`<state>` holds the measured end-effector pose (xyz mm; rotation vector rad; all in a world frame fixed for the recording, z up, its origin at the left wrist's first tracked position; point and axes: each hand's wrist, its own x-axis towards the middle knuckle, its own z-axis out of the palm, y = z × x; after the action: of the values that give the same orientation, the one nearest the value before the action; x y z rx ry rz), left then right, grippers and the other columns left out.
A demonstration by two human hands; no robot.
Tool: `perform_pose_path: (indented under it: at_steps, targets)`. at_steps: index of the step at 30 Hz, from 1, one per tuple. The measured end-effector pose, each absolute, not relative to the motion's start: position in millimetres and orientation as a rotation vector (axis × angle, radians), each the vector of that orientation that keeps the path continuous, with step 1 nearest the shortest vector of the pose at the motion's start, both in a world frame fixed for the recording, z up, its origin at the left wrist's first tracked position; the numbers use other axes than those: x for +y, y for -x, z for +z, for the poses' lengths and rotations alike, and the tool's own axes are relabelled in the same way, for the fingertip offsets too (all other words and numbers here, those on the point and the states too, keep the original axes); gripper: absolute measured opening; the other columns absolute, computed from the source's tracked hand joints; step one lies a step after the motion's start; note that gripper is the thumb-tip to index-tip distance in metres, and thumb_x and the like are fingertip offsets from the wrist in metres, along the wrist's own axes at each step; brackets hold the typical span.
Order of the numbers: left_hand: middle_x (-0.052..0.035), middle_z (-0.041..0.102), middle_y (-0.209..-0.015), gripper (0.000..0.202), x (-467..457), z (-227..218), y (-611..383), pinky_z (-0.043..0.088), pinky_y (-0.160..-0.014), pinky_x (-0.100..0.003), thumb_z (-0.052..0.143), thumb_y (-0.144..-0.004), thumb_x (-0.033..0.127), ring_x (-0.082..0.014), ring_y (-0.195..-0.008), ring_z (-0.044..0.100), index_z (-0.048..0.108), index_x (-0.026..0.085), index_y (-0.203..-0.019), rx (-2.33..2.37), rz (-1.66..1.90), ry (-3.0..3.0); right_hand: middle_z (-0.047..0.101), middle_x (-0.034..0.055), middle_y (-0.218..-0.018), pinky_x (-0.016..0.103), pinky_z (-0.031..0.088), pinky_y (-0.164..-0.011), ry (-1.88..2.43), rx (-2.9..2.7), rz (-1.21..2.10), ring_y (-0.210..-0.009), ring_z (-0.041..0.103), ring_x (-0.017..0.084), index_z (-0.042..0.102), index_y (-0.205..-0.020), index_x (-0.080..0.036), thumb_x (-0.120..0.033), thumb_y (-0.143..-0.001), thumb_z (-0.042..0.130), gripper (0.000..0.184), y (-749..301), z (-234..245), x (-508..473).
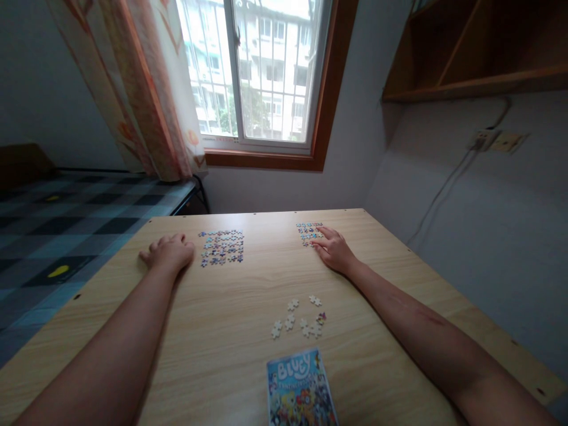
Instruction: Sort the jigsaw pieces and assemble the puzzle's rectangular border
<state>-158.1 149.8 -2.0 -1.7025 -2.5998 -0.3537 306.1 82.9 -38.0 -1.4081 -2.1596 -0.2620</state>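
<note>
My left hand [167, 251] rests palm down on the tabletop with its fingers apart, holding nothing. Just right of it lies a larger group of jigsaw puzzle pieces [222, 247], set out picture side up in rows. My right hand [333, 248] is stretched out at the edge of a smaller group of puzzle pieces [307, 228], also in rows. Its thumb and fingers are apart, and the fingertips touch the nearer pieces. Closer to me are several loose puzzle pieces [290, 322], mostly pale side up; one coloured piece [322, 318] shows its picture.
A Bluey puzzle box [300, 387] lies at the near edge of view on the wooden table [213, 337]. A bed with a checked cover [102, 207] stands to the left. Ahead is a window [266, 71] with a curtain [151, 89]; a shelf [474, 83] hangs at right.
</note>
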Motion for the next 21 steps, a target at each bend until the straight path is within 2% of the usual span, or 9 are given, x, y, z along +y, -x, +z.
perform_pose_path:
  at_steps: [5,12,17,21]
  targets:
    - [-0.0155,0.051,-0.149,0.058,149.4,-3.2,158.3,0.033,-0.106,-0.062,0.041,-0.090,0.045,-0.0385,-0.131,0.046,0.056,0.024,-0.141,-2.583,-0.389,1.691,0.052,0.0122,-0.149,0.052,0.035,-0.115,1.455,-2.199,-0.244,-0.142,0.041,0.031,0.077,-0.116,-0.025,-0.029,-0.096,0.054,0.030,-304.4,-37.4,81.6]
    - [-0.0152,0.045,-0.154,0.061,147.5,-0.8,156.2,0.030,-0.109,-0.062,0.038,-0.091,0.047,-0.0378,-0.135,0.042,0.052,0.024,-0.145,-2.602,-0.350,1.706,0.049,0.0115,-0.153,0.054,0.034,-0.115,1.489,-2.204,-0.218,-0.144,0.039,0.032,0.076,-0.119,-0.027,-0.029,-0.097,0.054,0.031,-303.3,-36.1,81.0]
    - [-0.0155,0.044,-0.154,0.061,145.8,4.2,151.7,0.027,-0.111,-0.063,0.040,-0.090,0.047,-0.0376,-0.138,0.039,0.052,0.023,-0.145,-2.626,-0.337,1.696,0.043,0.0113,-0.157,0.054,0.033,-0.115,1.450,-2.139,-0.229,-0.145,0.036,0.033,0.077,-0.114,-0.025,-0.030,-0.096,0.056,0.028,-302.7,-36.4,80.4]
    - [-0.0165,0.046,-0.153,0.060,146.5,4.0,151.7,0.028,-0.110,-0.064,0.042,-0.089,0.046,-0.0382,-0.137,0.040,0.054,0.023,-0.143,-2.622,-0.364,1.698,0.047,0.0126,-0.153,0.054,0.032,-0.115,1.355,-2.086,-0.281,-0.142,0.039,0.032,0.078,-0.111,-0.023,-0.028,-0.096,0.057,0.027,-302.3,-33.3,76.7]
